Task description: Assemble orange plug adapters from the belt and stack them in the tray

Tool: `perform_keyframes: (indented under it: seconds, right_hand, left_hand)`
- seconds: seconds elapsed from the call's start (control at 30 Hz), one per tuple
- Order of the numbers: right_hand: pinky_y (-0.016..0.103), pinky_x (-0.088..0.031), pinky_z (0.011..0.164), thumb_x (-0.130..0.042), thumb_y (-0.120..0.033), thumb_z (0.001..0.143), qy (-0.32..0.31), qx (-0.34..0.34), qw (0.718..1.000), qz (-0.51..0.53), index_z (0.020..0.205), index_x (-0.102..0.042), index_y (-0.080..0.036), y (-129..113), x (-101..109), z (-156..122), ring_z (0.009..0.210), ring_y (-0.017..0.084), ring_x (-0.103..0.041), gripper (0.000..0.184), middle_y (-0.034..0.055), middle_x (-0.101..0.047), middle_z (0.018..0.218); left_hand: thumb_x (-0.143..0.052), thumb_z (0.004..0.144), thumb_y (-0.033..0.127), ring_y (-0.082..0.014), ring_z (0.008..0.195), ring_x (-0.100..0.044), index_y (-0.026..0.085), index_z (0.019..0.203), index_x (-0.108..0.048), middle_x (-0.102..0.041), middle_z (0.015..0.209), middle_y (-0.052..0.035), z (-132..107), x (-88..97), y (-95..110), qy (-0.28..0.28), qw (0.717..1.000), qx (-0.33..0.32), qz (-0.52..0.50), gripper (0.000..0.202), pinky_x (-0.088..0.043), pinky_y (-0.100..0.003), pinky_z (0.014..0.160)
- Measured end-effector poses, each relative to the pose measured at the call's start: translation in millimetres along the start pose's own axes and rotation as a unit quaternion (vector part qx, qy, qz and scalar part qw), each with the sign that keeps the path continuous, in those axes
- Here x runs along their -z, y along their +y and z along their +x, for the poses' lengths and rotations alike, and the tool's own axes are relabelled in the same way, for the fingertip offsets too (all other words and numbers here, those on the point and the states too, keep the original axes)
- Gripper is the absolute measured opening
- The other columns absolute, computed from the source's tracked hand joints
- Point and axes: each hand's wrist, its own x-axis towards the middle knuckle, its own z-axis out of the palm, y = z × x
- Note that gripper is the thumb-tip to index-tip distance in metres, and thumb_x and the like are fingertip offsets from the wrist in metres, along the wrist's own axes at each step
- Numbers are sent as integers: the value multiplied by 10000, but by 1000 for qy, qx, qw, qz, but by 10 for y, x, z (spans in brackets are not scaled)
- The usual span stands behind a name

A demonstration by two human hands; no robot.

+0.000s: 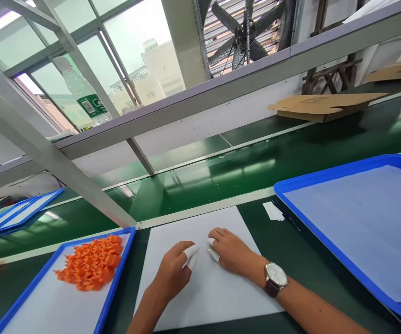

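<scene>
My left hand (172, 276) and my right hand (231, 251) rest close together on a white sheet (203, 297) on the dark green bench. White finger cots cover several fingertips of both hands. The left forefinger points toward the right hand and its other fingers are curled. The right hand's fingers are bent down onto the sheet. The covered tips nearly meet, and I cannot make out anything between them. A wristwatch (276, 277) sits on my right wrist. To the left, a blue tray (116, 273) carries a heap of small orange parts (92, 263).
A large blue tray (311, 180) with a pale liner lies at the right. A white paper scrap (273, 211) lies beside it. Beyond runs a green conveyor belt (256, 167) with flat cardboard (321, 106). A slanted metal strut (47, 153) crosses at left, near another blue tray (15, 213).
</scene>
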Motion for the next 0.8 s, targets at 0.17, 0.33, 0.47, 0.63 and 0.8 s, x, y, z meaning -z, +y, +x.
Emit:
perform_keyframes:
  seconds: [0.17,0.33,0.47,0.63,0.8]
  right_hand:
    - [404,-493,926,-559,-90,855,4,8,1000,-8,904,-693,-125,76,43,18,1068,269,-553,147,121,-626,1148]
    - [411,-500,850,-506,-124,922,10,37,998,-52,847,-697,-127,70,8,31,1001,270,-557,206,125,-626,1031]
    - [415,-503,843,-513,-85,898,10,49,996,-71,796,-691,-138,25,21,22,1006,274,-560,213,129,-631,1019]
    - [426,-521,874,-526,-51,882,8,52,995,-86,789,-696,-140,-34,18,-10,1028,282,-575,213,134,-645,1013]
    - [434,-495,1027,-553,-58,891,71,61,993,-73,833,-723,-123,-59,-126,-54,1193,300,-560,191,161,-647,1228]
  left_hand:
    - [-550,885,47,-258,1106,-672,202,1068,-655,-679,1205,-120,64,-282,146,-101,995,-20,0,261,-631,-456,870]
    - [-500,875,9,-276,1258,-581,179,1218,-578,-609,1330,-147,38,-229,164,-154,988,-14,-2,390,-584,-502,986]
    - [-483,900,23,-292,1322,-531,199,1278,-575,-573,1379,-154,-64,-284,149,-140,990,-34,13,427,-570,-518,999]
    - [-518,893,47,-307,1363,-488,184,1267,-594,-543,1417,-166,-214,-408,66,-105,993,-52,13,405,-559,-510,1010]
    - [-566,904,94,-277,1222,-590,171,1215,-623,-640,1275,-158,-283,-487,13,-36,996,-77,-11,326,-599,-440,947]
